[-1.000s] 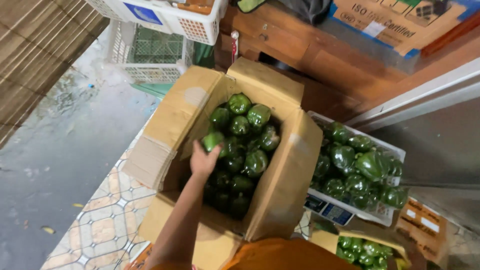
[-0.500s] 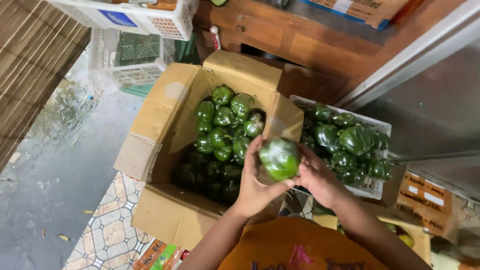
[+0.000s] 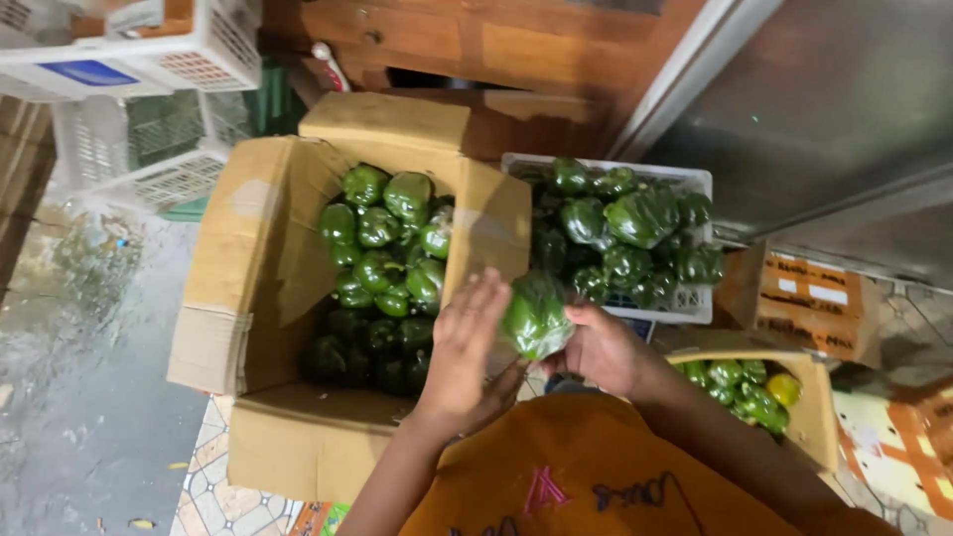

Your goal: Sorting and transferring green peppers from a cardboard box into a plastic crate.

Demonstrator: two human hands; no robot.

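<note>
Pepper: green bell pepper (image 3: 536, 316), shiny as if in clear wrap, held up at frame center, between both hands, above the gap between box and crate.
L hand: left hand (image 3: 467, 352) at center, just left of pepper; fingers straight and spread, mostly open, palm side against pepper's left face. Pressing more than gripping.
R hand: right hand (image 3: 601, 349) just right of center, cupped under and behind pepper, fingers curled round its lower right side. Carries the pepper.
Box: big cardboard box (image 3: 268, 298), left-center of frame, flaps open, holds a heap of loose green peppers (image 3: 387, 248); the heap's lower part is in shadow. L hand is over the box's right wall.
Crate: white plastic crate (image 3: 685, 303), right of box, upper-center right, full of wrapped peppers (image 3: 635, 223), darker and glossy.
Small box: second carton (image 3: 819, 417), lower right, w/ small green peppers and one yellowish one (image 3: 782, 387).
Baskets: white plastic baskets (image 3: 149, 60) stacked, upper left.
Shirt: orange shirt (image 3: 586, 476) at bottom center, below the hands.
Floor: wet grey ground (image 3: 79, 377) at left; patterned tiles (image 3: 213, 496) at bottom left.
Back: wooden furniture (image 3: 496, 50) along top; metal panel (image 3: 824, 109) upper right.
</note>
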